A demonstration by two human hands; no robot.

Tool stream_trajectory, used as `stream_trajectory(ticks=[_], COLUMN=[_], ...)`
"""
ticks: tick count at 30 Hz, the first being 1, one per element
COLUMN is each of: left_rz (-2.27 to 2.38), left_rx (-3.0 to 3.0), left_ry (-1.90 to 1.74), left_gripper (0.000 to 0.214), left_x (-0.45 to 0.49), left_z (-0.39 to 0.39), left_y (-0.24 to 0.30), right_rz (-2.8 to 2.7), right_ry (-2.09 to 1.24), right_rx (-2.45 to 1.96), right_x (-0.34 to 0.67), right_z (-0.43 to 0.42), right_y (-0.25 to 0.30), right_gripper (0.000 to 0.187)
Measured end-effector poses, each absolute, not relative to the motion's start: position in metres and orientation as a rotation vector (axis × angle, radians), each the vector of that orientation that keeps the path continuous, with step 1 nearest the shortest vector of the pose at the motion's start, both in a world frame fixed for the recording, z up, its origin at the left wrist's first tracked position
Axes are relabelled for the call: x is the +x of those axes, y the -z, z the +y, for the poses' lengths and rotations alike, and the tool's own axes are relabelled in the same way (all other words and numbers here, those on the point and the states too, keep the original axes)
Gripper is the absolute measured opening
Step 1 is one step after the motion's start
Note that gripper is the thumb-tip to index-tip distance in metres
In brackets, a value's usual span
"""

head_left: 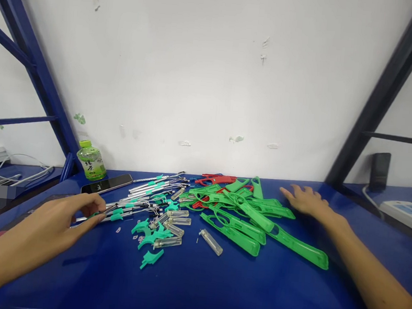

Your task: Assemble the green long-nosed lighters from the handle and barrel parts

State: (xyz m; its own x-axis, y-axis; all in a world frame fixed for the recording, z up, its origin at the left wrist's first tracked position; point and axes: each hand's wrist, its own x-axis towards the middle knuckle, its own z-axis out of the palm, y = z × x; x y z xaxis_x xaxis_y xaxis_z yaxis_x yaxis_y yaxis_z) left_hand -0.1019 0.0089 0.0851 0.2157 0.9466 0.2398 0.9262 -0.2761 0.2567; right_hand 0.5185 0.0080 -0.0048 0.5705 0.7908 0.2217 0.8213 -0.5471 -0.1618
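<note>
My left hand (74, 217) pinches the near end of a thin metal rod with a teal fitting (116, 212), one of several such rods (152, 188) lying in a loose row. My right hand (305, 200) lies flat, fingers spread, on the blue table beside a pile of long green plastic handles (244, 211). It touches the pile's right edge and holds nothing. Two red handles (218, 179) lie at the back of the pile. Small teal trigger pieces (151, 236) and clear little tubes (176, 221) are scattered between my hands.
A green tea bottle (90, 160) and a dark phone (107, 183) sit at the back left. Blue rack struts (36, 72) rise at both sides against a white wall. A power strip (408, 210) and a black charger (380, 169) are at the far right, cables at the far left.
</note>
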Motion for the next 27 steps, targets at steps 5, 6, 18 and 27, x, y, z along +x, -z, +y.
stream_trajectory(ticks=[5, 6, 18, 27], left_rz=[1.842, 1.837, 1.767, 1.799], left_rx=[2.37, 2.365, 2.463, 2.448], left_ry=[-0.627, -0.643, -0.758, -0.78], left_gripper=[0.053, 0.053, 0.048, 0.051], left_x=[-0.097, -0.096, -0.104, -0.098], left_z=[0.006, 0.006, 0.011, 0.003], left_y=[-0.084, -0.083, -0.071, -0.08], right_rz=[-1.667, -1.781, -2.572, -2.181], right_ry=[0.418, 0.425, 0.219, -0.086], right_rx=[-2.192, -2.084, -1.545, -1.351], right_x=[0.462, 0.444, 0.313, 0.304], right_z=[-0.001, -0.001, 0.032, 0.024], right_y=[-0.036, -0.043, -0.054, -0.062], right_gripper=[0.039, 0.038, 0.036, 0.044])
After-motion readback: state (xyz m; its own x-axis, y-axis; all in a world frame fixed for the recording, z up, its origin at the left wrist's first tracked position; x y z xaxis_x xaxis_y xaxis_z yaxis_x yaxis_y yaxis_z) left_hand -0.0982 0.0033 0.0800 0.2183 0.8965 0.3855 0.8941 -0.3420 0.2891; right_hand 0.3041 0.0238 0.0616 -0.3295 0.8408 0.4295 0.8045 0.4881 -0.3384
